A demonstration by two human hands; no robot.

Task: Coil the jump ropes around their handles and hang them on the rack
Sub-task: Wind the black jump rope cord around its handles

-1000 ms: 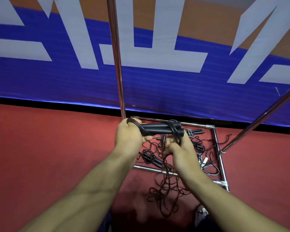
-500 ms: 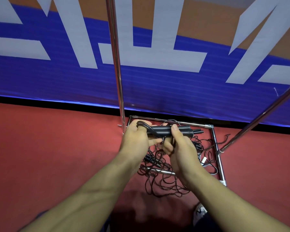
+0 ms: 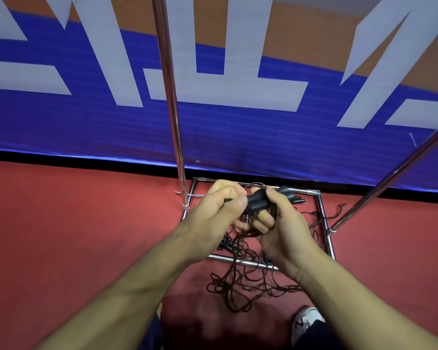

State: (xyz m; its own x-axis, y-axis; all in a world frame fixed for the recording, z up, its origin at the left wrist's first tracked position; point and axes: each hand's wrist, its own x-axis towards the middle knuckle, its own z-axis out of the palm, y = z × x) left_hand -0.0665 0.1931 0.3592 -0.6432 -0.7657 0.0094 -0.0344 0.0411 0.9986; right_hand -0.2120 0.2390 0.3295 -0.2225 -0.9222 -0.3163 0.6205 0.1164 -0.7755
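Both my hands hold a pair of black jump rope handles (image 3: pixel 259 200) side by side above the rack's base. My left hand (image 3: pixel 219 210) grips their left end, thumb on top. My right hand (image 3: pixel 280 223) curls round the handles' middle and the thin dark rope (image 3: pixel 240 281), which drops from my hands into a loose tangle on the red floor. The chrome rack (image 3: pixel 172 102) rises as an upright pole just behind my left hand, with a second slanted pole (image 3: pixel 390 175) at right.
More black handles and tangled ropes (image 3: pixel 316 221) lie inside the rack's square chrome base frame (image 3: pixel 325 223). A blue and orange banner wall (image 3: pixel 86 127) stands close behind. My white shoe (image 3: pixel 306 322) shows at the bottom right on the red floor.
My hands have drawn closer together on the handles. The right hand has shifted from pinching the rope under them to curling round the handles and rope.
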